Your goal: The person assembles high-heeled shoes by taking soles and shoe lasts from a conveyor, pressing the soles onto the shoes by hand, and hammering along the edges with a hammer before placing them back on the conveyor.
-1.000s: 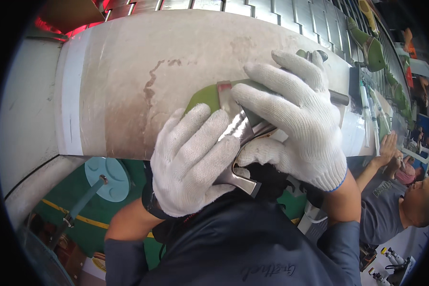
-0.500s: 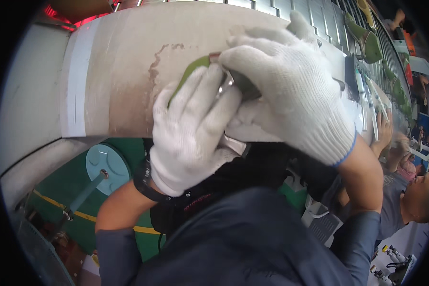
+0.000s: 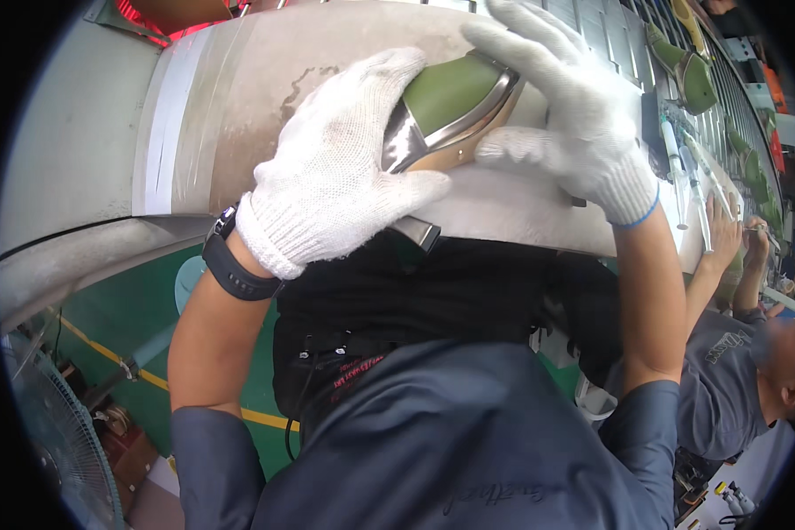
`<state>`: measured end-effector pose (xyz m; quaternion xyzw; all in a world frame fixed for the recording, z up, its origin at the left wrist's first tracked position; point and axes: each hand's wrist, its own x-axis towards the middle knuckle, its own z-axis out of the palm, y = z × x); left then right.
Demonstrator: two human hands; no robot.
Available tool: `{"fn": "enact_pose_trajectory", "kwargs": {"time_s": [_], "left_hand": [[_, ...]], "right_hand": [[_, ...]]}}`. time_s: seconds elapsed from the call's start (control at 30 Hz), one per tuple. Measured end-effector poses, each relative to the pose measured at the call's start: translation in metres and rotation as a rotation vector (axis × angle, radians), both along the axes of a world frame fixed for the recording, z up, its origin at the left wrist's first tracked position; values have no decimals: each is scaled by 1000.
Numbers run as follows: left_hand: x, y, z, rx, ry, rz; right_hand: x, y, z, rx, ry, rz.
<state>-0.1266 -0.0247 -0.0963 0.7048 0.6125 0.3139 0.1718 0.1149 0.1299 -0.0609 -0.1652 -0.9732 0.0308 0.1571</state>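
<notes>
A green shoe (image 3: 455, 93), with a shiny dark band and a tan lower edge, lies tilted at the table's near side. My left hand (image 3: 336, 159), in a white knit glove, grips its left end with the thumb along the near edge. My right hand (image 3: 574, 115), gloved the same way, is at the shoe's right end with fingers spread. Its thumb tip is close to the tan edge; whether it touches I cannot tell. Under my left thumb a grey metal-looking bar end (image 3: 418, 232) juts over the table edge.
The pale worktop (image 3: 230, 115) has strips of tape at its left. Behind it runs a metal-slatted conveyor (image 3: 596, 44) carrying another green shoe (image 3: 685, 75). Syringe-like tubes (image 3: 685, 172) lie at the right, near a co-worker's hand (image 3: 723, 234). A fan (image 3: 62, 433) stands lower left.
The shoe has been turned, so its green side and tan edge now show. My right hand has lifted off it and spread its fingers; my left hand has shifted up around its left end.
</notes>
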Motion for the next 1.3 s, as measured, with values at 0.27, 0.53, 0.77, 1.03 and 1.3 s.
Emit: {"fn": "enact_pose_trajectory", "kwargs": {"time_s": [0.27, 0.53, 0.77, 1.03, 1.3], "left_hand": [[9, 8, 1, 17, 75, -13], [21, 14, 5, 15, 4, 64], [19, 21, 19, -33, 2, 22], [3, 13, 24, -36, 37, -176], [23, 43, 25, -70, 60, -294]], "right_hand": [[3, 18, -23, -65, 103, 80], [-20, 0, -9, -147, 212, 27], [-19, -11, 0, -140, 197, -123], [80, -22, -19, -332, 294, -492], [59, -47, -26, -448, 212, -605]]}}
